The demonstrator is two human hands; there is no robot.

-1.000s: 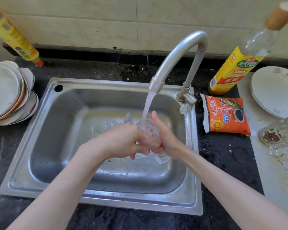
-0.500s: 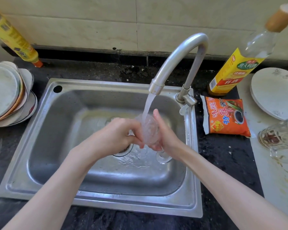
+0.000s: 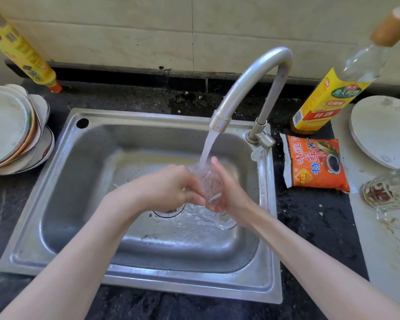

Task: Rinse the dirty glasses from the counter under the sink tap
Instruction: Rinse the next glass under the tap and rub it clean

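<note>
I am rinsing 1 stemmed glass [image 3: 207, 181] over the sink [image 3: 62, 181], directly under the stream from the tap [image 3: 245, 88].

1. Right hand [image 3: 226, 192]: curled around the bowl of the glass from its outer side, thumb raised beside the rim. This hand carries the glass.
2. Left hand [image 3: 171, 187]: fingers curled in against the opposite side of the bowl, gripping or rubbing it. The fingertips are hidden, so I cannot tell whether any reach inside.
3. Glass position: between the 2 hands, touching both. Its long axis is close to upright, rim tilted toward the stream, foot showing below the right wrist.
4. Key relation: water enters the rim just above the right thumb. I judge that the next move requires tipping the long axis away from upright to empty the bowl, pivoting in the right hand.
5. Remaining work: at least 1 dirty glass [image 3: 383, 192] lies on its side on the counter, well apart from the right hand on its outer side. The right hand is nearer.
</note>
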